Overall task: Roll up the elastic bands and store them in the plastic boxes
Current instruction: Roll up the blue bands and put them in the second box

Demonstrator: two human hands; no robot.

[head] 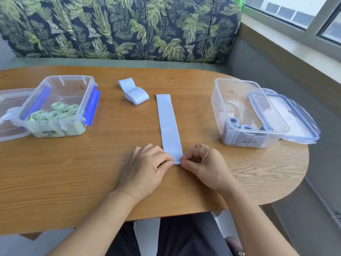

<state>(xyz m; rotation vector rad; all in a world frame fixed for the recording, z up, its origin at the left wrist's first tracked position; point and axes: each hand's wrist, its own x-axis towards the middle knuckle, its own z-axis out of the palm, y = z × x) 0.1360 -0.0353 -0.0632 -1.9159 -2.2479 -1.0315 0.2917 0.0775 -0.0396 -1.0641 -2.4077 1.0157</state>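
A pale blue elastic band (pixel 168 122) lies flat and straight on the wooden table (pixel 73 169), running away from me. My left hand (pixel 145 169) and my right hand (pixel 204 163) pinch its near end from either side, where a small fold has formed. A second pale blue band (pixel 133 91) lies loosely folded further back. The clear box on the right (pixel 238 111) holds three rolled blue bands at its near end. The clear box on the left (pixel 57 106), with blue clips, holds several rolled green bands.
A clear lid (pixel 287 117) leans against the right box, and another lid (pixel 9 115) lies left of the green box. Behind the table is a leaf-patterned sofa back (pixel 120 26). A window sill runs along the right.
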